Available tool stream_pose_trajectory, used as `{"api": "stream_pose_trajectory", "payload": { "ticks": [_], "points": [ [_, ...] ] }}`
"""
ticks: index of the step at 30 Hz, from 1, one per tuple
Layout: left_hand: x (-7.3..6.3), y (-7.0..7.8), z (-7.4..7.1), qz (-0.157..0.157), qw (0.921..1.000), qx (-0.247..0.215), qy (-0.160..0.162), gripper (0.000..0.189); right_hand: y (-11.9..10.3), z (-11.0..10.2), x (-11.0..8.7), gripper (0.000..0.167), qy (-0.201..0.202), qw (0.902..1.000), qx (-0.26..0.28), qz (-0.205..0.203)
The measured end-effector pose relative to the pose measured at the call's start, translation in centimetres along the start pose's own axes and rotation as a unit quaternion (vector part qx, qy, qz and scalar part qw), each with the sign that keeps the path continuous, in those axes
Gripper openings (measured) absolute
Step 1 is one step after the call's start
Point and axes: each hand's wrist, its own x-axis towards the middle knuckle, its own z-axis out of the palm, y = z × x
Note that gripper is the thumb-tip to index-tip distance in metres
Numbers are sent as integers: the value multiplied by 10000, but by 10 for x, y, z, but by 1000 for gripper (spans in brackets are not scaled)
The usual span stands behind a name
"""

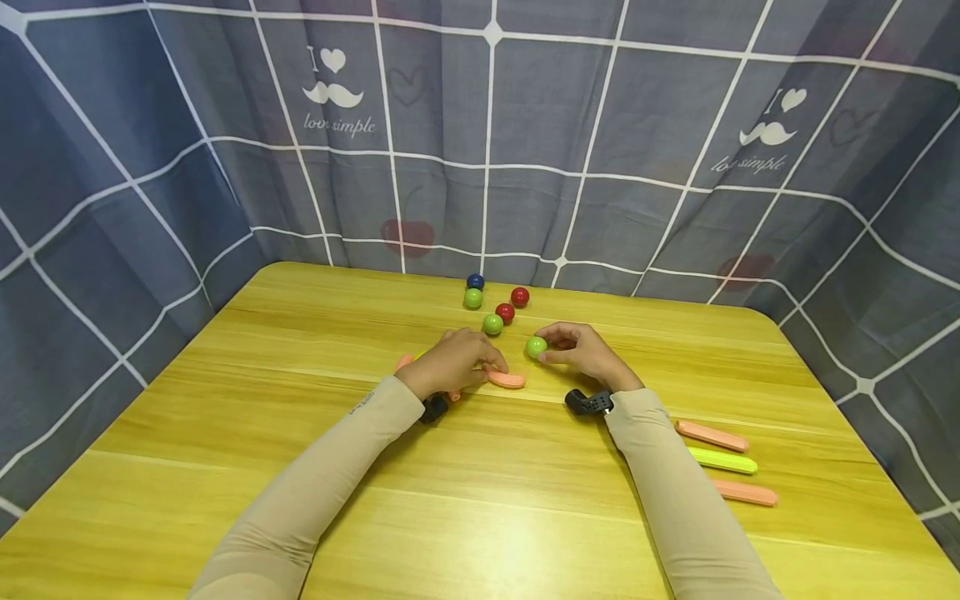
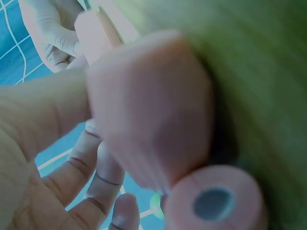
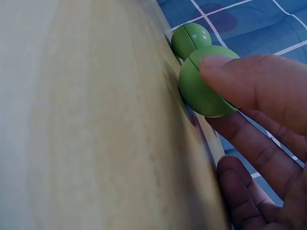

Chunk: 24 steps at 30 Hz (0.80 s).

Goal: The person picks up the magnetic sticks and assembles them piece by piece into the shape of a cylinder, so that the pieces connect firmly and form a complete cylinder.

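Note:
My right hand (image 1: 585, 350) pinches a green ball (image 1: 536, 347) between thumb and fingers. In the right wrist view this green ball (image 3: 206, 81) has a seam around it, with a second green ball (image 3: 191, 40) just behind. My left hand (image 1: 459, 362) is at the near end of a short-looking pink ribbed stick (image 1: 507, 380), seeming to hold it between thumb and index finger. Other pink sticks lie partly hidden under that hand. The left wrist view shows a blurred pink stick (image 2: 148, 105) close up, covering the thumb tip, and a stick end (image 2: 216, 201) with a round hole.
Behind the hands sit a green ball (image 1: 492, 324), a red ball (image 1: 505, 313), another red ball (image 1: 520, 297), a green ball (image 1: 473, 298) and a blue ball (image 1: 476, 282). Beside my right forearm lie two pink sticks (image 1: 712, 436) and a yellow stick (image 1: 723, 460). A checked curtain (image 1: 540, 125) surrounds the table.

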Motion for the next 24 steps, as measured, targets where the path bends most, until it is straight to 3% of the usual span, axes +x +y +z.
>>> {"api": "stream_pose_trajectory", "payload": {
  "ticks": [7,15,19,24],
  "points": [
    [0,-1,1,-76,9999,19,115,25,1,0,0,38,-22,10000,9,-55],
    [-1,1,-3,-678,9970,377,-27,52,0,0,0,38,-27,9999,135,12],
    [-3,4,-3,-813,9953,526,-82,68,-1,1,1,37,-38,9999,137,-18],
    [-2,7,1,-971,9941,473,-79,62,1,2,3,37,-78,9999,51,-115]
  ]
}}
